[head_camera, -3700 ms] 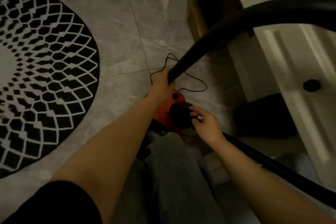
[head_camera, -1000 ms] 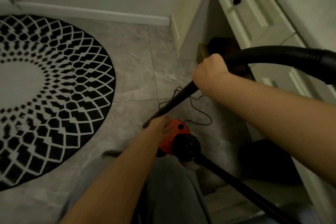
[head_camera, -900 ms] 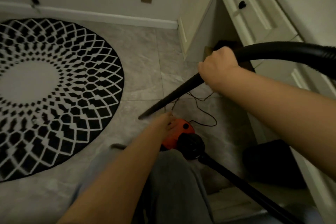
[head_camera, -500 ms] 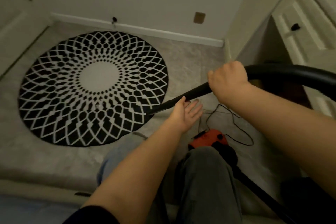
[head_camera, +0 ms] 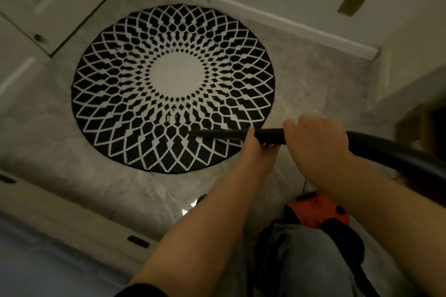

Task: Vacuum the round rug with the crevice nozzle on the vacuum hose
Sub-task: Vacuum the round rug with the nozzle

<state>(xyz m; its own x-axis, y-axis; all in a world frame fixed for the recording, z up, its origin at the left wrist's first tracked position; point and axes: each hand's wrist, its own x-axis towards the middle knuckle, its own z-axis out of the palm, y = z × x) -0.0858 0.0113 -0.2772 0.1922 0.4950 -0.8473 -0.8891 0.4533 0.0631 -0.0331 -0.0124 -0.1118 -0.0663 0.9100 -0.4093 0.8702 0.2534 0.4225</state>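
Observation:
The round black-and-white rug lies on the grey tiled floor ahead of me. The black crevice nozzle points left, its tip over the rug's near right part. My right hand grips the black vacuum hose just behind the nozzle. My left hand holds the nozzle from below, close to my right hand. The orange vacuum body sits on the floor by my knee.
A white baseboard runs behind the rug. White cabinet doors stand at the left and a white cabinet at the right. A low pale ledge crosses the near left.
The view swung left, bringing the whole rug into sight. My left hand rose from the vacuum body and took hold of the nozzle. The nozzle tip moved out over the rug.

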